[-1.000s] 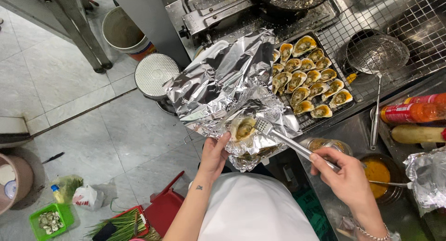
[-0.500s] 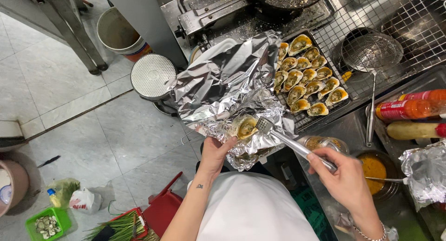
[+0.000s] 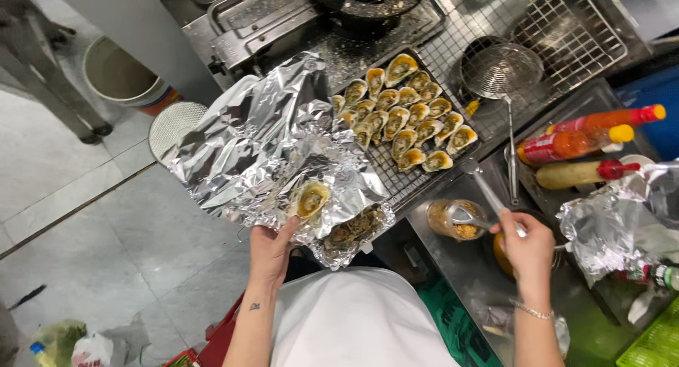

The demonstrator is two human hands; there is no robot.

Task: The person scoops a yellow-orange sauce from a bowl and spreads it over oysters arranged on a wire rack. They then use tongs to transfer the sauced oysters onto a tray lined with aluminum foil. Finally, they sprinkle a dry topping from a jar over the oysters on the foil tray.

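A sheet of crumpled foil (image 3: 262,148) carrying one oyster (image 3: 311,199) is gripped at its near edge by the left hand (image 3: 272,250). Metal tongs (image 3: 481,190) are pinched shut by the right hand (image 3: 527,247), to the right of the foil. Behind the foil, a wire rack (image 3: 396,179) of oysters is seen.

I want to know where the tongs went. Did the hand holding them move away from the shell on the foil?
Yes. The right hand pulled the tongs rightward off the oyster on the foil, toward the jar.

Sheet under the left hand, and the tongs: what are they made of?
Sheet: aluminium foil by the look, shiny silver, heavily crinkled and creased. Tongs in the right hand: likely stainless steel, with slim, bright, reflective arms. Left hand supports the foil's edge.
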